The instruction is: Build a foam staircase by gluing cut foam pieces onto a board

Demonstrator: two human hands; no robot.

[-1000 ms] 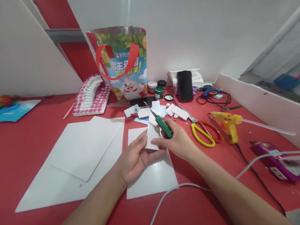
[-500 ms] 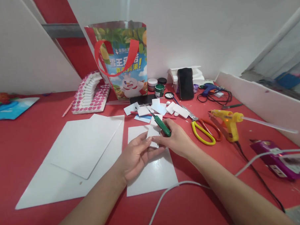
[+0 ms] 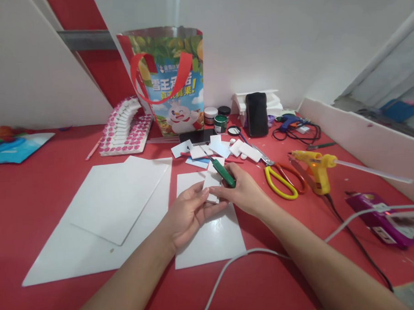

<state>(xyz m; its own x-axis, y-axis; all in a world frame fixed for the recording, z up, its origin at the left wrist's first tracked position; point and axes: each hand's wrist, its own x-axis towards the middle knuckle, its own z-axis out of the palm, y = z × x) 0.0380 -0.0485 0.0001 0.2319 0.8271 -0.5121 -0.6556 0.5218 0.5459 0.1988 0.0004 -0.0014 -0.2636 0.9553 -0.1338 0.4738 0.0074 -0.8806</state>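
My left hand (image 3: pixel 188 215) pinches a small white foam piece (image 3: pixel 211 184) from the left, over a white foam sheet (image 3: pixel 208 239) that lies on the red table (image 3: pixel 30 190). My right hand (image 3: pixel 244 192) holds the same piece at its right edge and also grips a green-handled cutter (image 3: pixel 222 171), whose blade points up and to the left. Both hands meet just above the sheet's far end.
Large white sheets (image 3: pixel 106 209) lie to the left. Small white offcuts (image 3: pixel 213 151), yellow-handled scissors (image 3: pixel 280 181) and a yellow glue gun (image 3: pixel 315 166) lie beyond and to the right. A printed bag (image 3: pixel 169 83) stands at the back. A white cable (image 3: pixel 266 255) crosses my right arm.
The white piece has come down from a raised, upright hold to lower in my hands, close to the sheet. In the last half second almost nothing moved.
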